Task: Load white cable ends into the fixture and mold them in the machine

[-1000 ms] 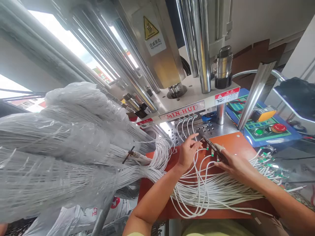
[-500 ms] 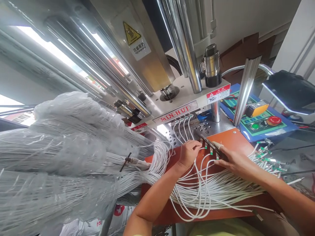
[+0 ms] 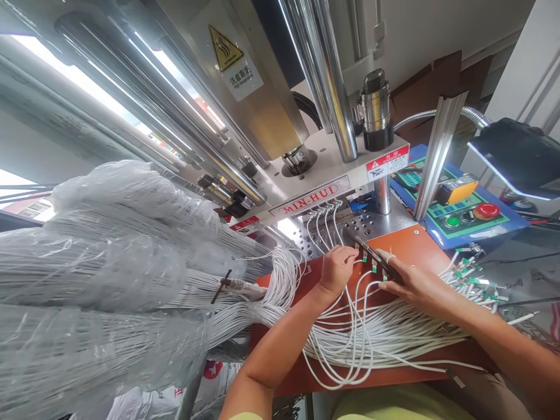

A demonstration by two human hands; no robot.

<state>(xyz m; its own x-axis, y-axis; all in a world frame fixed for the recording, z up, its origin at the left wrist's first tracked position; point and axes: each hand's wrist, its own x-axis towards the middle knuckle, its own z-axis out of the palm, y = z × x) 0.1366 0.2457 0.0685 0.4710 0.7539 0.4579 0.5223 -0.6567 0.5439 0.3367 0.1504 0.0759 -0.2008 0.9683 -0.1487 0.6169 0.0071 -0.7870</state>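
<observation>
My right hand (image 3: 409,275) grips a dark metal bar fixture (image 3: 370,254), thumb along its top and fingers beneath. Several white cables end in small green circuit boards (image 3: 374,269) set along this bar. Close to the bar's left end, my left hand (image 3: 339,267) is closed, thumb and fingertips pressed together; what lies between them is hidden. White cables (image 3: 359,318) loop down below both hands onto the reddish-brown board (image 3: 396,238). A further row of cable ends (image 3: 326,208) sits in the press under the MIN-HUI plate (image 3: 311,198).
Large plastic-wrapped cable bundles (image 3: 105,256) fill the left side. A control box (image 3: 475,219) with green and red buttons stands at right, beside an upright metal profile (image 3: 440,157) and a lamp (image 3: 516,154). More green-tipped cable ends (image 3: 479,280) hang over the board's right edge.
The view has shifted slightly. Both hands keep nearly the same place at the bar, and the left hand's fingers look a little more curled in.
</observation>
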